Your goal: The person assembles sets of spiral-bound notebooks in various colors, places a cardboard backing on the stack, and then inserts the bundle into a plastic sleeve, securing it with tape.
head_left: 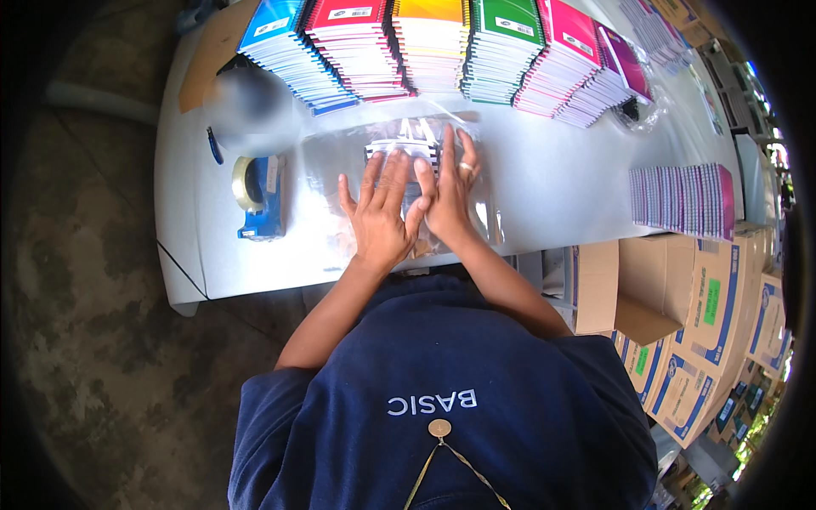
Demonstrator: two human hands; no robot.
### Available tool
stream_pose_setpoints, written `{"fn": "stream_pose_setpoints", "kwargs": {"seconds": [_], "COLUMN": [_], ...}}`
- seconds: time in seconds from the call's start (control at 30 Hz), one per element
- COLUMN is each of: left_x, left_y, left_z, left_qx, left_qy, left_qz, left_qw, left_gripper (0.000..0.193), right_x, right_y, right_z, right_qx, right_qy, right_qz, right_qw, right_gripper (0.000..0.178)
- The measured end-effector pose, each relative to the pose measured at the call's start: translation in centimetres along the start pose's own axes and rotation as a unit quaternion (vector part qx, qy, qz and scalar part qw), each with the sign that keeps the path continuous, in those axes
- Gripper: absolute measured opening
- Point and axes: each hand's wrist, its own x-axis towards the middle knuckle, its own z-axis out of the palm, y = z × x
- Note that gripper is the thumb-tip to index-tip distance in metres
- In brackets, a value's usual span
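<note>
Both hands are at work right of the dispenser point(270, 204): the left hand point(382, 208) lies flat, grip wide, fingertips over the pack point(406, 146); the right hand point(450, 191) stretches its fingers alongside, and whether its grip pinches any film point(331, 153), I cannot tell. The pack sits right of the dispenser on the table point(544, 195), amid that shiny film. Watch out: uneven pressing could skew the pack, a dragging palm could crease the film, a forward shove could topple the stacks point(433, 68) beyond the dispenser.

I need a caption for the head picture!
Left hand and right hand work over clear plastic near colourful notebook stacks.
</note>
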Motion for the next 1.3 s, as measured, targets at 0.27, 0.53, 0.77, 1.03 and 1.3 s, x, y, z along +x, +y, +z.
{"fn": "stream_pose_setpoints", "kwargs": {"seconds": [0.27, 0.53, 0.77, 1.03, 1.3], "left_x": [0.3, 7.7, 5.3, 2.4, 0.3], "left_y": [-0.3, -5.6, -3.2, -2.0, -11.4], "left_z": [-1.4, -1.6, -0.6, -1.6, -7.9], "left_qx": [-0.119, -0.150, -0.131, -0.045, 0.043], "left_qy": [-0.061, -0.054, 0.015, -0.017, 0.159], "left_qz": [0.001, 0.012, 0.098, 0.128, -0.126], "left_qw": [0.991, 0.987, 0.986, 0.991, 0.978], "left_gripper": [0.102, 0.054, 0.010, 0.020, 0.031], "right_x": [-2.7, -1.0, -1.6, -1.2, -0.4], "right_y": [-2.1, -1.2, -0.6, 0.3, 0.9], "right_z": [-1.6, -2.1, -1.1, -0.4, -1.5], "right_qx": [-0.117, -0.131, -0.114, 0.173, 0.075], "right_qy": [-0.124, -0.085, -0.061, 0.105, -0.017], "right_qz": [-0.147, -0.255, -0.249, -0.183, -0.208], "right_qw": [0.974, 0.954, 0.960, 0.962, 0.975], "right_gripper": [0.054, 0.038, 0.034, 0.051, 0.042]}}
